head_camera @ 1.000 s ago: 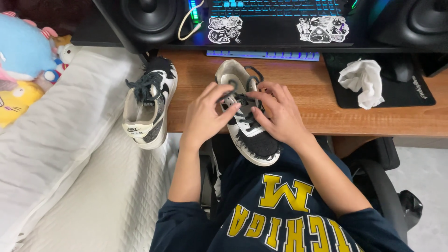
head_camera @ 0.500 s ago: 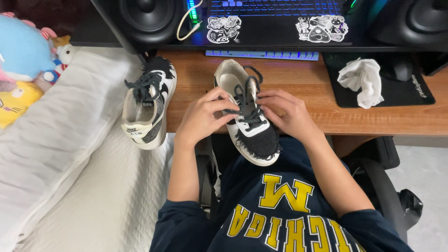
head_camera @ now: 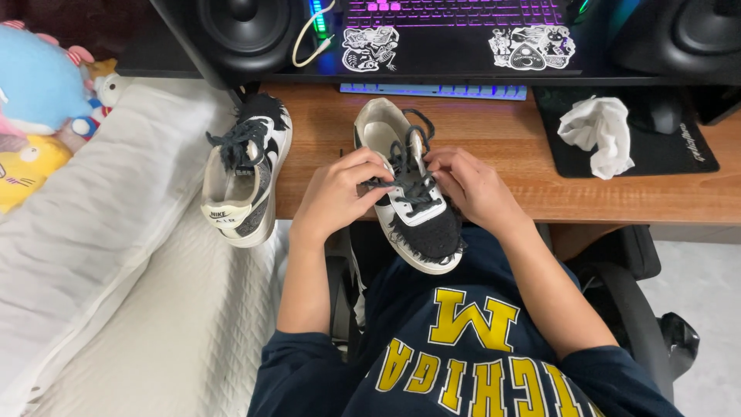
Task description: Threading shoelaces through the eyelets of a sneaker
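A black-and-white sneaker lies toe toward me on the edge of the wooden desk, partly over my lap. My left hand and my right hand flank its tongue, each pinching the dark laces over the middle eyelets. The loose lace ends loop up past the heel opening. The matching second sneaker rests at the desk's left corner, laced, heel toward me, touching the white bedding.
A white quilted bed lies to my left with plush toys at its head. On the desk: a crumpled tissue on a black mouse pad, a lit keyboard, speakers. Black chair arm to my right.
The sneaker has slid slightly toward me and my hands have moved lower along the laces, closing in over the tongue. The keyboard lighting changed from blue to purple.
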